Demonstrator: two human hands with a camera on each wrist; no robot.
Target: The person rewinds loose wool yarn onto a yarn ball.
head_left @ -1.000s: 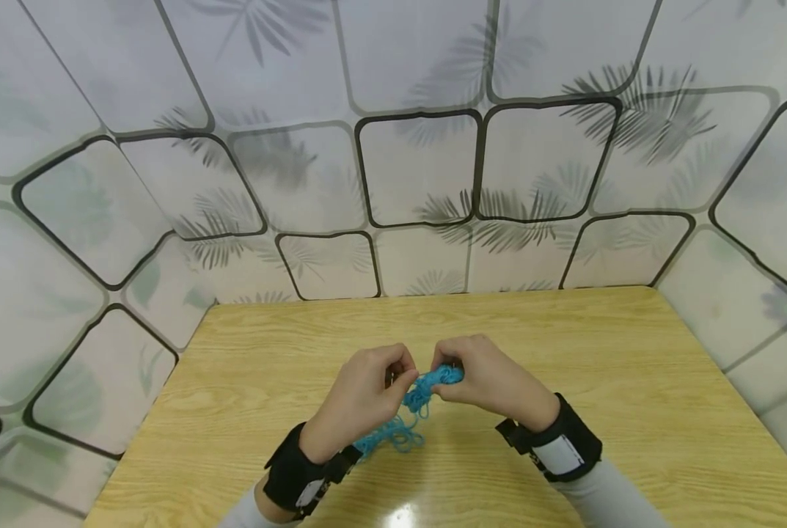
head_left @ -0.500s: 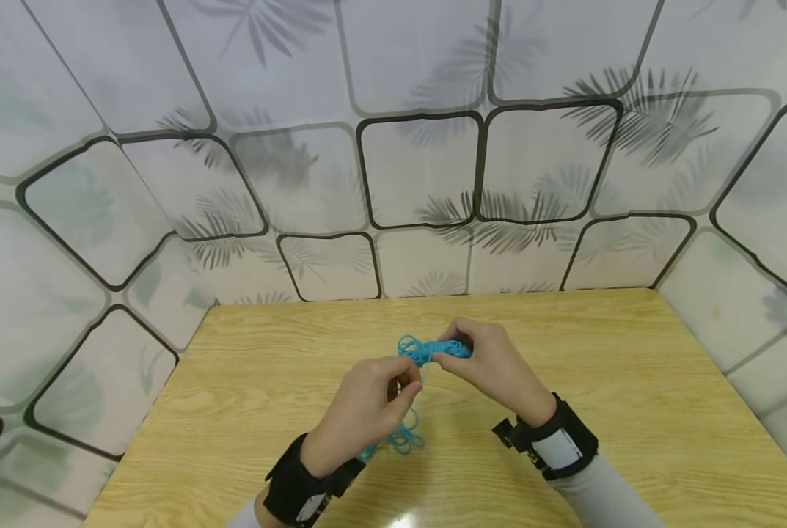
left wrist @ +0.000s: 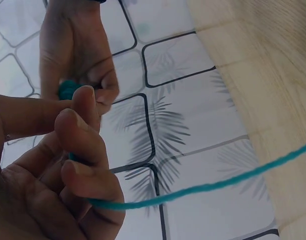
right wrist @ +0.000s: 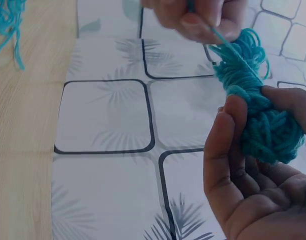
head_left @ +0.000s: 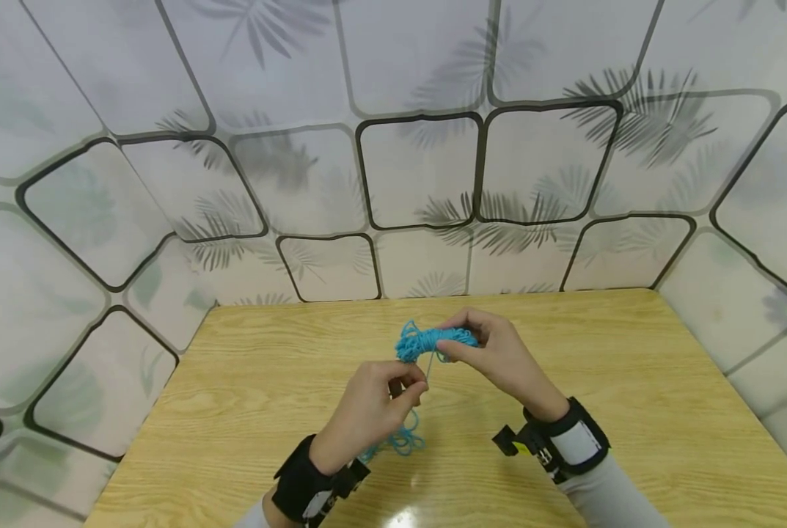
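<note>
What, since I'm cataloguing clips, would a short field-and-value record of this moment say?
Left hand: pinches the strand
Right hand: grips the yarn bundle
Yarn bundle: blue, wound round its middle, held above the table
Strand: runs from yarn bundle to left hand
Loose yarn: on the table, partly hidden by left arm

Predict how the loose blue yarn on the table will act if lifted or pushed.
The loose blue yarn will probably flop, since it lies in slack, curling loops on the table. It is likely light, as the strands look thin. Lifting one loop may drag or snag others, because they overlap.
</note>
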